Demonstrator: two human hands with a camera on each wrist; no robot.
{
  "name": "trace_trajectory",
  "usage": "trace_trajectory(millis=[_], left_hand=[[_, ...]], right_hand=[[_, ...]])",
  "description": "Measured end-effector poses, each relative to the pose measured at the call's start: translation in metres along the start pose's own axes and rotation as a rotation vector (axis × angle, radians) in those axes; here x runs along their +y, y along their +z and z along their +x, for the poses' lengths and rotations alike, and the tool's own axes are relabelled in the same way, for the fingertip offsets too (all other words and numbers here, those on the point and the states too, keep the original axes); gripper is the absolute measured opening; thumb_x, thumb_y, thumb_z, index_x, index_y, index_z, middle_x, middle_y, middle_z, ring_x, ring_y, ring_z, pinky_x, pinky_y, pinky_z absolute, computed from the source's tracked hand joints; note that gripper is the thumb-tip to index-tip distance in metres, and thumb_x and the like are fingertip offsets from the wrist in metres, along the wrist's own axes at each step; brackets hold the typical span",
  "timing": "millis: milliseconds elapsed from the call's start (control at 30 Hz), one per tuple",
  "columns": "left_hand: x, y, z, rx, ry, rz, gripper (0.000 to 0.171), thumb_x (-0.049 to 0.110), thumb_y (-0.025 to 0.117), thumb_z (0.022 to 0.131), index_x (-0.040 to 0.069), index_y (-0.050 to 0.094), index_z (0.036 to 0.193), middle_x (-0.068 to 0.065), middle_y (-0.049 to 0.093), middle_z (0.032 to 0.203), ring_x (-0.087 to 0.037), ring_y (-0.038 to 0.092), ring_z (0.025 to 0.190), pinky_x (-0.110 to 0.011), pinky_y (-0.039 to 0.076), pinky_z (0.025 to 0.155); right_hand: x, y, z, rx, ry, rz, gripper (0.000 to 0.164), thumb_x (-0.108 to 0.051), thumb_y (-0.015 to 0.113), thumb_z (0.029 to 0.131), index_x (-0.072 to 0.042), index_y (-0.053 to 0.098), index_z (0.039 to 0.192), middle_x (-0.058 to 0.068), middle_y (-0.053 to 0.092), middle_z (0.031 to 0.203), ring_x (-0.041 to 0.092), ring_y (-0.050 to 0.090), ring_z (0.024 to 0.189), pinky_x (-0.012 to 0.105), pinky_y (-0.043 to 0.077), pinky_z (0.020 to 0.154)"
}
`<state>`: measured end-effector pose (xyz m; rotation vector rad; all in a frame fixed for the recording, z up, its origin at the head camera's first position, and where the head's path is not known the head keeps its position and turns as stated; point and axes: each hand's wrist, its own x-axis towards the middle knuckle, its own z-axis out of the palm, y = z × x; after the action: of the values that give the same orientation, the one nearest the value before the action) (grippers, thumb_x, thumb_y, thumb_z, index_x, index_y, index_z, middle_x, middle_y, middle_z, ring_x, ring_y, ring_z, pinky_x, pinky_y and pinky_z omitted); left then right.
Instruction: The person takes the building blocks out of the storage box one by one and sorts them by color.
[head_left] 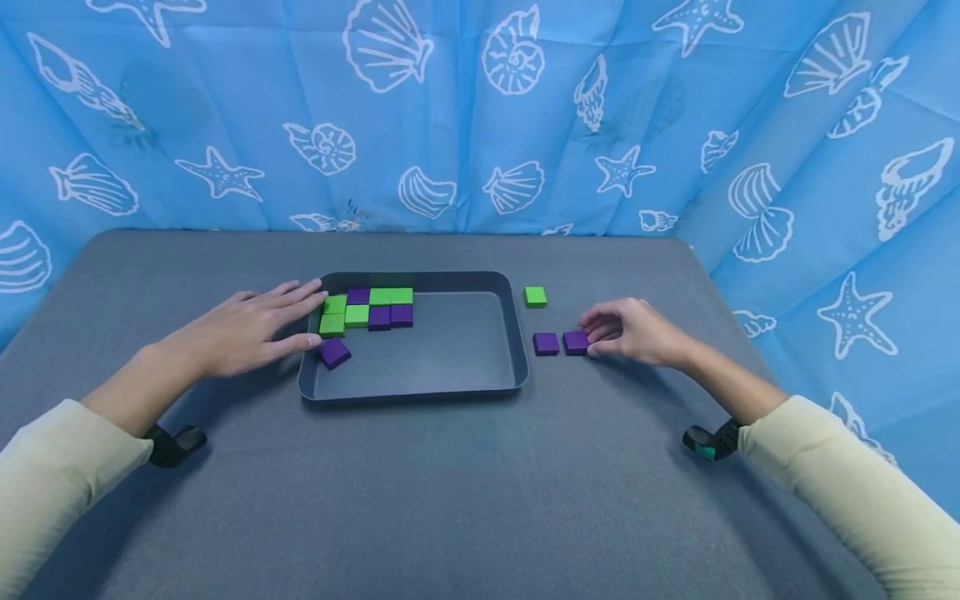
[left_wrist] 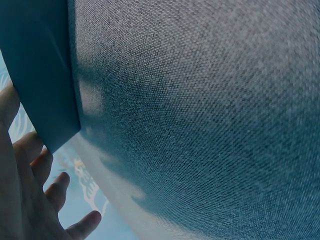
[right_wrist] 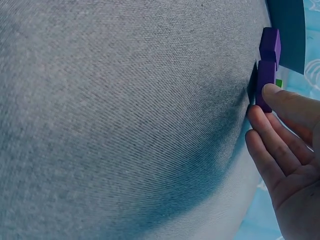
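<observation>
A dark grey tray (head_left: 450, 358) holds several green and purple square blocks at its left end. One purple block (head_left: 335, 353) lies turned at an angle there, near my left thumb. My left hand (head_left: 251, 329) rests against the tray's left rim, fingers extended. In the left wrist view its fingers touch the tray's outer wall (left_wrist: 42, 75). Right of the tray, my right hand (head_left: 637, 332) pinches a purple block (right_wrist: 265, 82) between thumb and fingers. Just left of that block is another purple block (head_left: 546, 343); a green block (head_left: 535, 297) sits farther back.
Grey cloth covers the table (head_left: 420, 492). Behind it hangs a blue curtain (head_left: 465, 125) printed with white shells and starfish. Each wrist wears a dark camera mount, such as the right one (head_left: 712, 440).
</observation>
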<state>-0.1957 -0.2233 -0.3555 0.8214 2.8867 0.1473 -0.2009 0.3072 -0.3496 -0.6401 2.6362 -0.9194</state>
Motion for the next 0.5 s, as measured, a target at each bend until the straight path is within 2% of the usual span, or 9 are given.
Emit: trace_trajectory(millis=[500], left_hand=[[-0.0014,0.0011,0.0007,0.001,0.001,0.009,0.077,0.062,0.043,0.099,0.013,0.029,0.158,-0.013,0.023,0.163,-0.042,0.021,0.148,-0.071,0.023,0.108]], right_hand=[[0.0055,0.0026,-0.0011,0.004,0.011,0.017,0.036,0.004,0.076,0.084,0.009,0.065,0.118,0.017,0.071,0.106,0.030,0.070,0.099,0.034,0.057,0.086]])
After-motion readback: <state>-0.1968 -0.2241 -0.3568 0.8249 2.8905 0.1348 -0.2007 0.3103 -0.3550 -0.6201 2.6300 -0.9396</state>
